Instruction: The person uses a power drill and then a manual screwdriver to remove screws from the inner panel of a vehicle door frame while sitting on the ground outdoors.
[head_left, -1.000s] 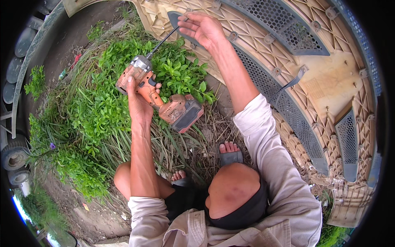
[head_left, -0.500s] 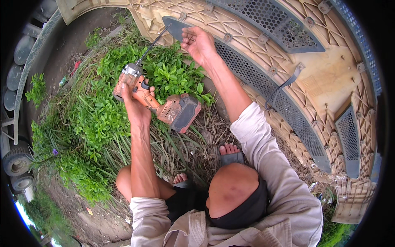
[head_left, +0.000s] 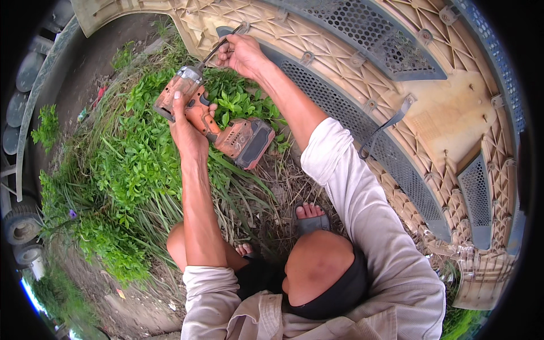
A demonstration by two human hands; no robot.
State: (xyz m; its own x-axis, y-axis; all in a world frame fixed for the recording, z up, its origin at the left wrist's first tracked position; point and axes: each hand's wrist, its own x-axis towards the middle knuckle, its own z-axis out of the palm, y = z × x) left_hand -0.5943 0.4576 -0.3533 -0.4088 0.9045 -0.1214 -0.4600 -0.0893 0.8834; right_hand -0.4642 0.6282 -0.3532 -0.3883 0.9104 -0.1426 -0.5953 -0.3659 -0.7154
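Note:
My left hand [head_left: 190,122] is wrapped round the handle of a dusty orange cordless impact driver [head_left: 198,113], its bulky battery [head_left: 247,143] toward me. From its metal nose a long driver bit [head_left: 211,55] points up and right to the edge of a large tan plastic panel [head_left: 439,122]. My right hand [head_left: 241,55] is closed at the front part of the bit, fingers curled against it; the very tip is partly hidden. Close by lies the pointed end of a dark mesh insert [head_left: 317,79], with a small metal clip [head_left: 242,27] beside it.
Green leafy plants [head_left: 136,164] and dry grass grow under the tool. A dark strap [head_left: 391,122] hangs from the panel. My bent knee [head_left: 318,263] and sandalled foot [head_left: 310,218] are close below my right arm. Vehicle wheels [head_left: 22,226] stand at far left.
My right hand has moved left and slightly up, onto the bit. The driver has shifted slightly, its bit closer to the panel edge and now partly covered by my fingers.

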